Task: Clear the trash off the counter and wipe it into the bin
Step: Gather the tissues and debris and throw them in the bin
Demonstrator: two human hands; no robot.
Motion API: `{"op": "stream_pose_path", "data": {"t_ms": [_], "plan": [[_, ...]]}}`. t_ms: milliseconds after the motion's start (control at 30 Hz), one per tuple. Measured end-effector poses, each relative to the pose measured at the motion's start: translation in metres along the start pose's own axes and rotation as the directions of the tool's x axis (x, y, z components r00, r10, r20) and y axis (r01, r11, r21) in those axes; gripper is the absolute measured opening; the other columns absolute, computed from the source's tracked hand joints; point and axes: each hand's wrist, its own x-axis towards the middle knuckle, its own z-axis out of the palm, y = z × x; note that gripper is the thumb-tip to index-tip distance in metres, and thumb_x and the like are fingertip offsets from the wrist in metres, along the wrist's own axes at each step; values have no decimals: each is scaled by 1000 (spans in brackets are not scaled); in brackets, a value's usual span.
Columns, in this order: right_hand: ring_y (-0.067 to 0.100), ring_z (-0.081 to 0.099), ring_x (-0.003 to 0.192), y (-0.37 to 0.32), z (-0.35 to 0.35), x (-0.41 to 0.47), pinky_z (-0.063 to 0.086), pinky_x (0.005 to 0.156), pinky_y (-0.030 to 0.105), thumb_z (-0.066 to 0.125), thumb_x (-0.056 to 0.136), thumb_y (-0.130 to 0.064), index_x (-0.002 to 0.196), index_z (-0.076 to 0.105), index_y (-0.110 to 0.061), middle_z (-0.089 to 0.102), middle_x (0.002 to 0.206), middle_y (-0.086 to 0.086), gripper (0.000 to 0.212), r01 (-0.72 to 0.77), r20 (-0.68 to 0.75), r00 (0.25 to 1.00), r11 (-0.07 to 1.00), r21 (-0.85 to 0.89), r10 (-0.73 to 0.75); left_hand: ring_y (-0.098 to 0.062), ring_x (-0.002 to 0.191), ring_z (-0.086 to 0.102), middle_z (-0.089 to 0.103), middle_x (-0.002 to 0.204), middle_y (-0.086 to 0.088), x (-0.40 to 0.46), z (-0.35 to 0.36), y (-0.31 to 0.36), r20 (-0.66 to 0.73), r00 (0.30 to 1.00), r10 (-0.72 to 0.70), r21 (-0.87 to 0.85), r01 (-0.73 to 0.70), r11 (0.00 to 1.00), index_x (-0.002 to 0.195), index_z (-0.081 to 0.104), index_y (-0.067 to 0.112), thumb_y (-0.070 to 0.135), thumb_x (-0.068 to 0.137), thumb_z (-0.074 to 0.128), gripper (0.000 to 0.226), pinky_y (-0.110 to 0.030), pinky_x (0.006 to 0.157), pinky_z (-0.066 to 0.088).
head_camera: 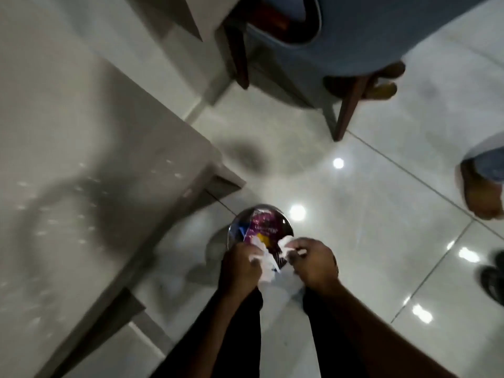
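Note:
A small round metal bin [234, 231] stands on the floor just off the corner of the grey counter [81, 165]. Inside it lie a purple wrapper [263, 226] and other coloured trash. Directly above the bin's near rim, my left hand [240, 266] grips crumpled white tissue [266, 272]. My right hand [313, 263] pinches another bit of the white tissue [286, 245] beside it. Both hands are close together over the bin. The frame is blurred.
Glossy white floor tiles [368, 214] surround the bin. A wooden-legged chair [346, 105] with a blue seat stands behind it. Another person's bare foot [480, 195] is at the right edge, and a dark shoe [493, 279] lies below it.

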Motion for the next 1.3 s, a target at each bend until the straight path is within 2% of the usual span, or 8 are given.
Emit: {"op": "stream_pose_path", "data": {"t_ms": [67, 167, 433, 567, 767, 900, 1133, 1300], "plan": [[19, 71, 85, 12, 21, 24, 45, 76, 7, 70, 77, -12, 87, 77, -19, 78, 91, 4, 15, 40, -7, 999, 994, -101, -40, -28, 101, 69, 77, 108, -7, 35, 24, -22, -52, 997, -62, 43, 64, 997, 99, 79, 17, 7, 81, 62, 26, -33, 88, 57], [26, 71, 89, 22, 51, 53, 51, 80, 24, 66, 78, -9, 88, 77, -16, 77, 94, 9, 17, 50, 43, 998, 983, -179, -43, -31, 106, 67, 73, 116, -10, 71, 52, -41, -68, 992, -103, 47, 106, 993, 104, 77, 16, 11, 87, 62, 24, -33, 92, 55], [31, 67, 98, 34, 78, 80, 54, 79, 30, 56, 81, -5, 132, 57, -17, 70, 114, 14, 52, -60, 45, 997, 988, -139, 67, -33, 129, 53, 57, 142, -15, 106, 75, -48, 108, 990, -90, 126, 76, 989, 142, 51, 17, 25, 93, 61, 51, -38, 108, 44], [27, 68, 85, 25, 51, 65, 56, 75, 28, 53, 74, -24, 108, 69, -18, 75, 98, 8, 38, -64, -15, 998, 997, -49, 63, -34, 117, 61, 68, 127, -15, 88, 52, -19, -4, 1000, 7, 130, -6, 991, 128, 64, 22, 27, 91, 56, 38, -41, 102, 47], [22, 69, 82, -22, 1, 18, 47, 75, 19, 62, 83, -16, 90, 71, -18, 71, 79, -3, 12, -44, -190, 980, 992, 120, 66, -32, 116, 63, 70, 124, -15, 26, -11, 51, -224, 962, 153, 104, -133, 986, 126, 66, 10, 16, 94, 52, 35, -36, 99, 49], [30, 71, 78, -91, -65, -44, 57, 80, 50, 63, 84, -13, 91, 71, -20, 73, 80, 9, 13, 144, -306, 950, 952, 272, -56, -35, 108, 66, 71, 117, -19, -50, -70, 107, -300, 873, 385, 76, -380, 922, 124, 66, 3, 14, 95, 53, 33, -41, 92, 53], [19, 71, 69, -219, -128, -144, 61, 71, 47, 66, 87, -14, 93, 71, -23, 71, 74, 3, 11, 424, -384, 864, 881, 209, -325, -28, 81, 68, 75, 89, -12, -153, -193, 153, -560, 557, 614, 187, -636, 749, 107, 72, 4, 13, 92, 61, 21, -35, 71, 55], [11, 64, 72, -322, -86, -175, 44, 70, 4, 69, 83, -16, 97, 73, -15, 72, 82, 0, 15, 662, -324, 687, 744, -91, -651, -35, 77, 70, 75, 86, -13, -156, -307, 94, -780, 456, 428, 266, -377, 887, 90, 74, 10, 15, 89, 57, 18, -39, 67, 56]]}}
